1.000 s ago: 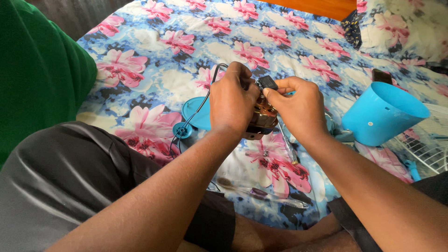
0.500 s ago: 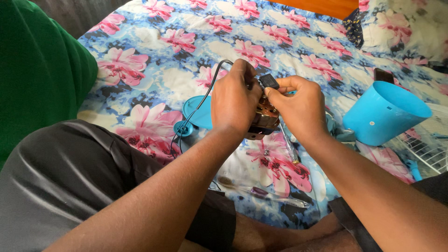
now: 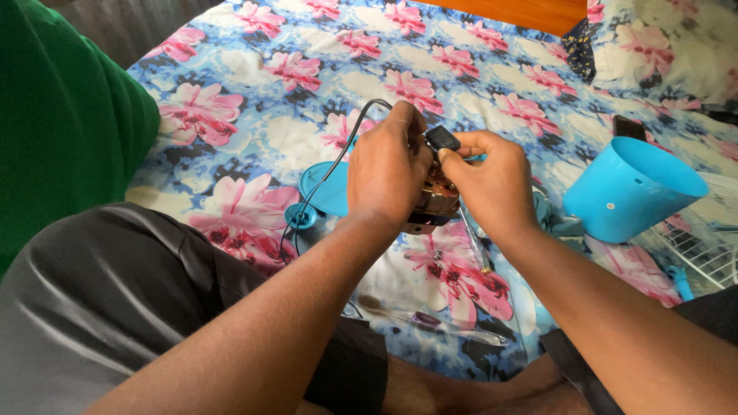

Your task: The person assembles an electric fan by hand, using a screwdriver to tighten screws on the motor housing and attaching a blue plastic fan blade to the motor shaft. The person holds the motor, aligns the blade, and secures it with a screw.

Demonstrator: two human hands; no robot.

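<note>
The motor (image 3: 437, 201) sits between the two hands, lifted clear of the bed (image 3: 254, 100) and held over the person's lap. The left hand (image 3: 384, 173) wraps it from the left, fingers curled over its top, so most of the body is hidden behind that hand. The right hand (image 3: 492, 180) comes in from the right, thumb and forefinger pinched on a small black block (image 3: 442, 138) at the motor's upper edge. Both hands are closed and nearly touching each other above it.

What shows of the motor is a coppery-brown, shiny middle with a dark lower rim. A thin black cable (image 3: 330, 173) loops out from under the left hand and runs down to a small blue cap (image 3: 300, 215) lying on the floral sheet, just beside a flat blue disc (image 3: 327, 188).

Under the hands lie a screwdriver (image 3: 475, 240) and, nearer the person, a clear toothbrush (image 3: 430, 319). A blue housing (image 3: 626, 188) lies tipped on its side to the right, next to a white wire grille (image 3: 703, 246).
</note>
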